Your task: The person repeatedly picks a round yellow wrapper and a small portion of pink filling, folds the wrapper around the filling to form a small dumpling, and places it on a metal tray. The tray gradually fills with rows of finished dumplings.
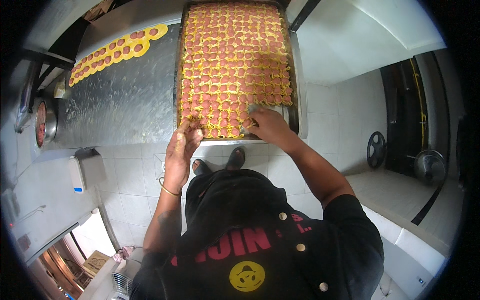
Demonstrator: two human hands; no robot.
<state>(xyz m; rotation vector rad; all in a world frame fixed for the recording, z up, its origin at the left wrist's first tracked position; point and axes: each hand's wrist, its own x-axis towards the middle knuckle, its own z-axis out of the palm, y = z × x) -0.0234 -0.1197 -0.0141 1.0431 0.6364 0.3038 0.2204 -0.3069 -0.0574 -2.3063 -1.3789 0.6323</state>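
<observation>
A large metal tray (296,82) is filled with rows of small open-topped dumplings (232,60), pink filling in yellow wrappers. My left hand (182,147) is at the tray's near left corner, fingers curled around a dumpling (194,125) that they partly hide. At the right end of the nearest rows, my right hand (271,129) pinches another dumpling (247,123) with thumb and fingers. Something grey shows beside those fingertips; its kind is unclear. A bare patch of tray lies just beyond the right hand.
Left of the tray is a floury dark worktop (125,95). Overlapping yellow wrappers (117,52) with pink filling balls lie along its far side. A metal bowl (46,125) of pink filling stands at the left. A black handwheel (376,150) is at the right.
</observation>
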